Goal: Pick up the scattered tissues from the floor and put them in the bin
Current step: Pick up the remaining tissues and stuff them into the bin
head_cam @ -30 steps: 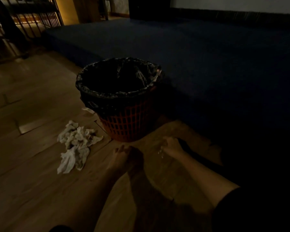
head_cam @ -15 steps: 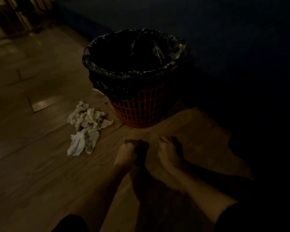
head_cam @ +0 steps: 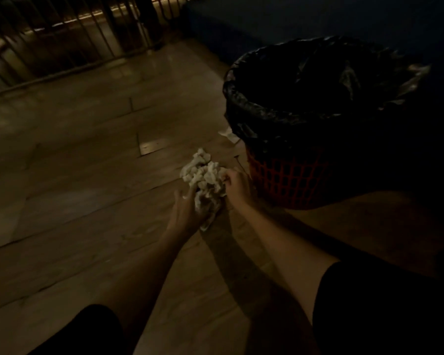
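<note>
Since half a sec ago both hands have swung off the bare floor in front of the bin and over to the tissue pile, now gathering it from both sides; the view has also shifted, so the bin sits further right. L to R: dark railing (head_cam: 62,39) at 11 o'clock, well apart from the work; wooden floor (head_cam: 75,175) across the left half; left hand (head_cam: 187,208) just below centre, fingers curled into the lower left of the tissues (head_cam: 205,178), pressing them inward. The wad is bunched between the hands, apparently on or just above the floor; can't tell which in this light. Right hand (head_cam: 237,185) closes on the wad's right edge, fingertips pinching into it, just beside the bin's red mesh wall. A small pale scrap (head_cam: 228,135) lies on the floor at approx 12 o'clock from the wad, against the bin's base. Bin (head_cam: 287,185) w/ black liner (head_cam: 280,114) at 2 o'clock; inside too dark to see contents. Judgement: task is early-to-mid. Main pile gathered but not yet lifted or dropped in, and the scrap is still left to collect.
</note>
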`<state>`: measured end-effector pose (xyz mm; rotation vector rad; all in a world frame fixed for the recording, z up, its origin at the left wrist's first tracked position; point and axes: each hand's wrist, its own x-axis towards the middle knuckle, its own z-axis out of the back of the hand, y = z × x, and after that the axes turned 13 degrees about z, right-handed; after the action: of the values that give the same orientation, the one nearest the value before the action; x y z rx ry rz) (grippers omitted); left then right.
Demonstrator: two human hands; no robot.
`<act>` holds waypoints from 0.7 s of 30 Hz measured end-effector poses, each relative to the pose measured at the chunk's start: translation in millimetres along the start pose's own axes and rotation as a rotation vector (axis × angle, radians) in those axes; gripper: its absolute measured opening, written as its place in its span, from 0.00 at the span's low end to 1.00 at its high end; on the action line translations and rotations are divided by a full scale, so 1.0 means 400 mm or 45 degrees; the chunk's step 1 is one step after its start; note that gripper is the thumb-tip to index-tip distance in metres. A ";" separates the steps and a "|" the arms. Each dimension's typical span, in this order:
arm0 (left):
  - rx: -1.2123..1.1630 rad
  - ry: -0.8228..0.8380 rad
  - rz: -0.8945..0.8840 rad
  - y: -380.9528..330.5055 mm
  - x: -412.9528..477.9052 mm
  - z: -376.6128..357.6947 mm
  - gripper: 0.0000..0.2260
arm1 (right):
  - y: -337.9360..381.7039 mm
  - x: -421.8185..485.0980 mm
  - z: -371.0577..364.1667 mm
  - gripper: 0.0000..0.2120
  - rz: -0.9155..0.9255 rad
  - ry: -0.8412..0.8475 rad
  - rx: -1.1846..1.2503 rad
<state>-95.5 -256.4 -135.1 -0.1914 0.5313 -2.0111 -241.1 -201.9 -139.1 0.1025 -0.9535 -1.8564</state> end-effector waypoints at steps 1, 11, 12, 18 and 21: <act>0.049 0.045 0.016 -0.006 0.015 -0.012 0.31 | -0.006 0.020 -0.008 0.11 0.006 0.011 -0.022; 0.148 0.090 0.074 0.057 0.013 -0.050 0.04 | -0.022 0.054 -0.150 0.19 0.264 0.553 -0.282; 0.131 0.093 0.101 0.057 0.007 -0.042 0.04 | -0.023 0.041 -0.157 0.17 0.304 0.489 -0.340; -0.050 0.138 0.178 0.051 -0.009 -0.008 0.10 | -0.038 -0.025 -0.151 0.15 0.228 0.263 -0.244; -0.277 0.110 0.152 0.075 -0.037 -0.006 0.12 | -0.030 -0.093 -0.112 0.13 0.123 0.155 -0.084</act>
<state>-65.1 -254.8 -149.3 -0.2010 0.7987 -1.8502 -210.9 -195.0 -190.1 0.1261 -0.7991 -1.7699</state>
